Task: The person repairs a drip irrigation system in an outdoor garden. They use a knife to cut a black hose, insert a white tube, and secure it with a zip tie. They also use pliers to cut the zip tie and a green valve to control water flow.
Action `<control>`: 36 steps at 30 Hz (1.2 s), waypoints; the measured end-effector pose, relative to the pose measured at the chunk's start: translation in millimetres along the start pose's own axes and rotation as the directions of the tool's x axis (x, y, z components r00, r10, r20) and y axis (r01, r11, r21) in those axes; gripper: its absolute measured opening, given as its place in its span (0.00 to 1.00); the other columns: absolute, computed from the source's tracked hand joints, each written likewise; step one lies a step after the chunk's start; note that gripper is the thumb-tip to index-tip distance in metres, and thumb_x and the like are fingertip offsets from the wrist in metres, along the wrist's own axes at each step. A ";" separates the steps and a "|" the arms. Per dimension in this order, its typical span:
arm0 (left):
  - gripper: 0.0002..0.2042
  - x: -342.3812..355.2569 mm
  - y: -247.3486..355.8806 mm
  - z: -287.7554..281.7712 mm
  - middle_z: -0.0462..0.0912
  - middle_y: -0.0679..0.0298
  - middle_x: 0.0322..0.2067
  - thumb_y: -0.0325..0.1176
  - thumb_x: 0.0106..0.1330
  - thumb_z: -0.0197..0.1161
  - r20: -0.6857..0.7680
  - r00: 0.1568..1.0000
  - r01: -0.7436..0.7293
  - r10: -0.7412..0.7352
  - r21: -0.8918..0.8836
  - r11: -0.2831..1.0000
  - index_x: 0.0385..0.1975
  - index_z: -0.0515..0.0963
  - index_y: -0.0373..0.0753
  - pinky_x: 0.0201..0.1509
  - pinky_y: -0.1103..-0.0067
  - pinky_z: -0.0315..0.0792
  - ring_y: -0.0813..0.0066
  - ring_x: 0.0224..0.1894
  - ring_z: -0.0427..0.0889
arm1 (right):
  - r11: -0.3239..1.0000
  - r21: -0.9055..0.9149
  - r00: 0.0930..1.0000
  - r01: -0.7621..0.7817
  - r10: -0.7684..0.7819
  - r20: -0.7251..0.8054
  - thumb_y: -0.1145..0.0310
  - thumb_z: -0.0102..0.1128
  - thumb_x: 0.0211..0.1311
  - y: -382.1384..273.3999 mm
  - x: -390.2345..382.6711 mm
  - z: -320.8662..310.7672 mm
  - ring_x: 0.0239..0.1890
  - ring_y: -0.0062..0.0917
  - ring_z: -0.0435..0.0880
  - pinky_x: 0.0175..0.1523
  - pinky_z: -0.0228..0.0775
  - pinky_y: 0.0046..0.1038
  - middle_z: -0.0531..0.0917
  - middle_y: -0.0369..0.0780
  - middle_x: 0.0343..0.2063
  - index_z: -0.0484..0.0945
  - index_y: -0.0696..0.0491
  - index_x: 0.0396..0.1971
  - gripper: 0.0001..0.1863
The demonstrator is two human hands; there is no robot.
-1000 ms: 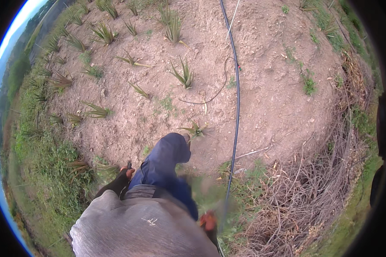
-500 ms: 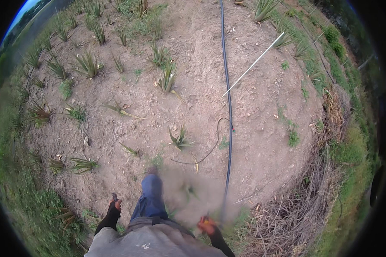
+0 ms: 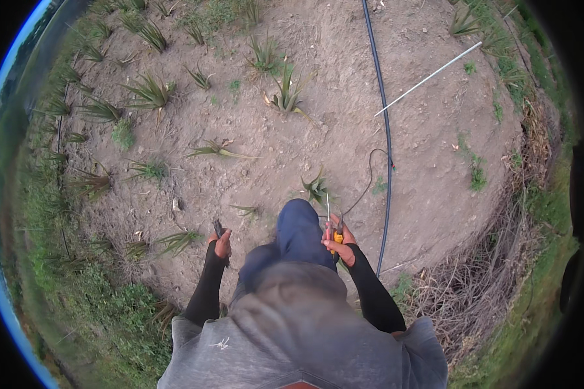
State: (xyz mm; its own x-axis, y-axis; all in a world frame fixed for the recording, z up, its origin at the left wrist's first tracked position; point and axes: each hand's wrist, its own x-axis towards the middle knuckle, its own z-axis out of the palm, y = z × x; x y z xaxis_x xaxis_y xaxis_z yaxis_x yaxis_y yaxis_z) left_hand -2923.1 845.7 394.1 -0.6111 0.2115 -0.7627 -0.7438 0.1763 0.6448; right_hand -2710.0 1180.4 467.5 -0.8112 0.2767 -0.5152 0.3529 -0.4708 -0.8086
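My left hand (image 3: pixel 223 246) is closed around a small dark bundle (image 3: pixel 219 227) of thin pieces, too small to name. In my right hand (image 3: pixel 348 251) are a screwdriver (image 3: pixel 328 211) with a red handle and a thin shaft pointing away from me, and a yellow-handled tool (image 3: pixel 338 238) that looks like pliers. Beyond my bent knee (image 3: pixel 298 223) grows a small aloe plant (image 3: pixel 315 188), a little past the screwdriver's tip. From a black hose (image 3: pixel 387 146), a thin dark tube (image 3: pixel 370 170) curves toward my right hand.
Several aloe plants (image 3: pixel 285 97) stand in the dry soil ahead and to the left. A white pole (image 3: pixel 428 79) lies across the hose at the far right. Dry brush (image 3: pixel 454 301) lies at the near right, and green bushes (image 3: pixel 123 318) at the near left.
My body has moved forward and lower, with a knee bent up. Both hands have risen in view, and the tools in my right hand show more clearly.
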 end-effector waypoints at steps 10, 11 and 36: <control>0.11 120.7 118.6 134.9 0.60 0.73 0.12 0.37 0.67 0.58 0.336 0.941 -0.076 -0.031 0.300 0.951 0.42 0.69 0.39 0.13 0.79 0.56 0.81 0.10 0.59 | 0.999 0.035 1.000 -0.004 0.004 0.011 0.75 0.62 0.52 -78.4 151.5 -31.8 0.39 0.20 0.76 0.41 0.70 0.23 0.75 0.38 0.43 0.70 0.50 0.54 0.27; 0.10 125.3 147.0 162.4 0.61 0.72 0.13 0.36 0.67 0.57 0.415 0.898 0.031 -0.145 0.269 0.963 0.43 0.69 0.40 0.16 0.79 0.58 0.80 0.12 0.61 | 0.996 0.086 0.999 0.037 -0.038 0.003 0.75 0.62 0.52 -83.5 170.3 -41.5 0.40 0.21 0.76 0.42 0.70 0.24 0.75 0.38 0.43 0.70 0.51 0.54 0.26; 0.25 438.0 450.5 765.3 0.81 0.53 0.37 0.25 0.60 0.60 0.837 0.469 -0.204 -0.283 0.414 0.887 0.57 0.62 0.25 0.41 0.75 0.77 0.69 0.33 0.82 | 0.965 0.118 0.806 0.234 -0.125 -0.579 0.60 0.51 0.68 -375.9 441.3 -301.6 0.32 0.18 0.77 0.40 0.66 0.20 0.80 0.37 0.26 0.71 0.60 0.54 0.22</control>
State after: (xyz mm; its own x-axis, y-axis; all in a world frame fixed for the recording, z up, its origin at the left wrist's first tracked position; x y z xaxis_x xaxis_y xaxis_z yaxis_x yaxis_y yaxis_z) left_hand -3318.7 1753.5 388.4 0.1504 0.8539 -0.4982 -0.4230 0.5111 0.7483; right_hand -3060.0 1732.1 458.3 -0.4279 0.7665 -0.4788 0.0953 -0.4886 -0.8673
